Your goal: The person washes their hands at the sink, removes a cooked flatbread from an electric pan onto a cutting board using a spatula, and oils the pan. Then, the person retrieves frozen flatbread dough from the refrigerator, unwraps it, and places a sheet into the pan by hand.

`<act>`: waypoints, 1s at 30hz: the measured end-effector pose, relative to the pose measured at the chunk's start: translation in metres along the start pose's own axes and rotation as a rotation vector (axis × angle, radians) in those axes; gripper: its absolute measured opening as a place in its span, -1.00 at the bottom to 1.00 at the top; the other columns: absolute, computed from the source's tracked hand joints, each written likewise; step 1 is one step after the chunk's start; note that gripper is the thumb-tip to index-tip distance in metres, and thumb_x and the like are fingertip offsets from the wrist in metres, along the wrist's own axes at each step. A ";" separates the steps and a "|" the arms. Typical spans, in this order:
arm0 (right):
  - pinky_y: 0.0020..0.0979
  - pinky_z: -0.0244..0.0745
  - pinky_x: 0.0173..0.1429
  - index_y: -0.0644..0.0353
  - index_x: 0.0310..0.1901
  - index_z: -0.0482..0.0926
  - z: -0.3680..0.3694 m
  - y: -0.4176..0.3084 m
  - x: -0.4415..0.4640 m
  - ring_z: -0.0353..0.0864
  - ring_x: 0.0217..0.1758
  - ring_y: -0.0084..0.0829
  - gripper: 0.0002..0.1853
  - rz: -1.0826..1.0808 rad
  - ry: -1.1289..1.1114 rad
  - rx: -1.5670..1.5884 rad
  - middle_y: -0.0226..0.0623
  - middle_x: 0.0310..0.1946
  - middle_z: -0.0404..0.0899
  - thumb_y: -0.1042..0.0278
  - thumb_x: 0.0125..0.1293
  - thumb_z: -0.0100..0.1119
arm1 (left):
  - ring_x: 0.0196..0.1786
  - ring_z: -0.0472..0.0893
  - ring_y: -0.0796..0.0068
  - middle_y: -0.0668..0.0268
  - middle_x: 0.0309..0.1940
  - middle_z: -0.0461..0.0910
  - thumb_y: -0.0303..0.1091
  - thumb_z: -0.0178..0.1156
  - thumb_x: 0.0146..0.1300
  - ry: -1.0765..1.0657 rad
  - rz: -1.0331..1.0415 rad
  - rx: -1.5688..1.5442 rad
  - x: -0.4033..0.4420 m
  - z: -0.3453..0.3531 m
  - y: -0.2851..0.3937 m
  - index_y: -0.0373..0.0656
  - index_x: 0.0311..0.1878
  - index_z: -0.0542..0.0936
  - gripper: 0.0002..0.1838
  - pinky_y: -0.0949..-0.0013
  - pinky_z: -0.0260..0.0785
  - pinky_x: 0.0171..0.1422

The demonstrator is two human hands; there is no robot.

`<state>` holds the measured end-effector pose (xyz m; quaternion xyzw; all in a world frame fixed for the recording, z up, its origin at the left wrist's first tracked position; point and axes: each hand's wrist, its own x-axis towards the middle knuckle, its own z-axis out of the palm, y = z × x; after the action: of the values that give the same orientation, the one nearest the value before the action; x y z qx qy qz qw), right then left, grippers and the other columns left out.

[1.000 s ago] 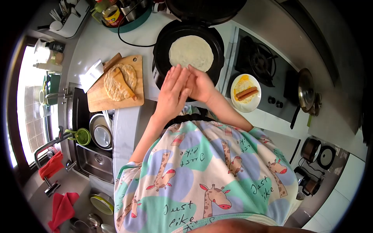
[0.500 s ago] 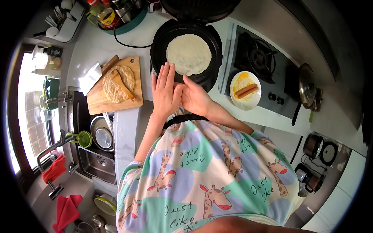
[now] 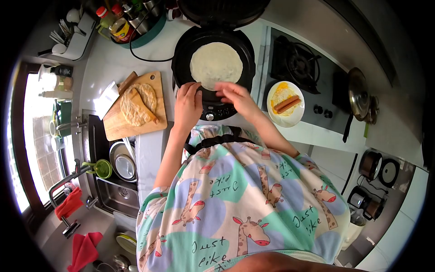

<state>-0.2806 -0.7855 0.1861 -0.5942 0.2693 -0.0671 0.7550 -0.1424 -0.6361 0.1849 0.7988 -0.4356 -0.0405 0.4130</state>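
Note:
A round pale flatbread (image 3: 216,64) lies flat in the black electric griddle (image 3: 180,56), whose lid (image 3: 222,10) is raised behind it. My left hand (image 3: 188,106) is over the griddle's near-left rim, back up, fingers bent and thumb a little apart, holding nothing I can see. My right hand (image 3: 239,100) reaches over the near-right rim. Its slightly blurred fingers are loosely stretched to the flatbread's near edge; whether they touch it I cannot tell. Between the hands shows the griddle's control panel (image 3: 217,112).
On the left, a wooden board (image 3: 127,131) bears a browned flatbread (image 3: 131,113), a wooden spatula (image 3: 144,108) and a cleaver (image 3: 108,97). A plate (image 3: 297,119) with egg and sausages (image 3: 286,105) stands right, beside a gas stove (image 3: 326,86). The sink (image 3: 118,197) is lower left.
My hands, close together with palms facing half a second ago, have separated. The left has lowered and curled its fingers; the right has turned over towards the flatbread's edge.

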 end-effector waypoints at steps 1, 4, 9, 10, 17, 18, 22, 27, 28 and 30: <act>-0.33 0.55 0.14 0.20 0.23 0.54 -0.015 0.011 0.012 0.67 0.11 -0.36 -0.67 -0.093 0.075 -0.206 -0.22 0.10 0.66 0.33 0.52 -0.01 | 0.10 0.56 0.01 0.09 0.03 0.58 -0.48 0.13 0.33 -0.036 0.012 -0.009 0.002 0.006 -0.001 -0.26 0.05 0.62 -0.74 0.13 0.44 0.20; -0.20 0.55 0.15 0.23 0.15 0.54 -0.040 0.003 0.030 0.66 0.08 -0.01 -0.70 -0.273 0.303 -0.677 -0.01 0.02 0.66 0.40 0.46 0.00 | 0.08 0.58 -0.01 0.07 0.00 0.60 -0.54 0.11 0.29 -0.116 0.043 0.001 0.015 0.023 -0.007 -0.27 0.02 0.63 -0.74 0.12 0.47 0.19; -0.10 0.53 0.17 0.29 0.07 0.58 -0.063 0.004 0.070 0.62 0.10 0.03 -0.66 -0.433 0.321 -1.108 -0.01 0.05 0.64 0.49 0.25 0.06 | 0.10 0.59 -0.03 0.03 0.03 0.62 -0.58 0.10 0.23 -0.203 0.045 0.010 0.046 0.059 -0.040 -0.28 0.03 0.65 -0.69 0.10 0.50 0.20; -0.09 0.53 0.17 0.28 0.06 0.59 -0.065 0.006 0.078 0.61 0.11 0.03 -0.64 -0.453 0.288 -1.226 -0.03 0.06 0.64 0.50 0.20 0.08 | 0.11 0.59 -0.02 0.03 0.05 0.61 -0.57 0.10 0.23 -0.214 0.028 0.041 0.051 0.062 -0.043 -0.27 0.04 0.65 -0.68 0.10 0.50 0.20; -0.12 0.35 0.18 0.20 -0.13 0.66 -0.063 0.006 0.108 0.52 0.12 -0.19 -0.75 -0.375 0.249 -1.619 -0.23 -0.03 0.63 0.43 0.15 0.12 | 0.19 0.55 -0.03 0.00 0.13 0.56 -0.55 0.08 0.21 -0.255 0.007 0.207 0.069 0.077 -0.047 -0.26 0.20 0.55 -0.56 0.12 0.47 0.27; -0.13 0.34 0.18 0.20 -0.14 0.66 -0.063 0.006 0.110 0.53 0.12 -0.19 -0.75 -0.373 0.241 -1.645 -0.23 -0.03 0.63 0.42 0.15 0.12 | 0.18 0.56 -0.01 0.01 0.12 0.56 -0.55 0.08 0.19 -0.256 0.020 0.240 0.069 0.080 -0.049 -0.28 0.20 0.53 -0.54 0.13 0.48 0.25; -0.14 0.33 0.15 0.18 -0.19 0.68 -0.062 0.006 0.111 0.53 0.10 -0.20 -0.78 -0.382 0.253 -1.650 -0.24 -0.09 0.64 0.40 0.16 0.12 | 0.17 0.57 0.00 -0.01 0.11 0.56 -0.55 0.09 0.13 -0.275 0.028 0.301 0.074 0.083 -0.054 -0.31 0.21 0.51 -0.50 0.15 0.49 0.24; -0.14 0.33 0.15 0.19 -0.17 0.68 -0.058 0.012 0.101 0.53 0.10 -0.21 -0.76 -0.351 0.249 -1.646 -0.24 -0.08 0.64 0.38 0.15 0.13 | 0.19 0.56 0.01 0.00 0.12 0.57 -0.55 0.09 0.15 -0.311 0.037 0.309 0.079 0.077 -0.060 -0.30 0.20 0.52 -0.52 0.13 0.47 0.26; -0.15 0.33 0.15 0.19 -0.16 0.68 -0.055 0.012 0.098 0.53 0.10 -0.21 -0.76 -0.355 0.248 -1.647 -0.24 -0.08 0.64 0.38 0.15 0.14 | 0.20 0.55 -0.01 0.01 0.13 0.57 -0.54 0.08 0.19 -0.336 0.013 0.300 0.081 0.074 -0.059 -0.28 0.22 0.51 -0.53 0.12 0.46 0.27; -0.15 0.34 0.16 0.19 -0.14 0.68 -0.051 0.010 0.088 0.53 0.10 -0.22 -0.73 -0.322 0.213 -1.652 -0.24 -0.07 0.64 0.36 0.11 0.19 | 0.20 0.55 -0.02 0.02 0.14 0.57 -0.54 0.08 0.22 -0.363 -0.019 0.296 0.085 0.070 -0.059 -0.25 0.23 0.52 -0.54 0.10 0.46 0.28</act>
<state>-0.2329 -0.8633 0.1400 -0.9764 0.2134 -0.0111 0.0302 -0.0804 -0.7252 0.1232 0.8343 -0.4963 -0.1232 0.2059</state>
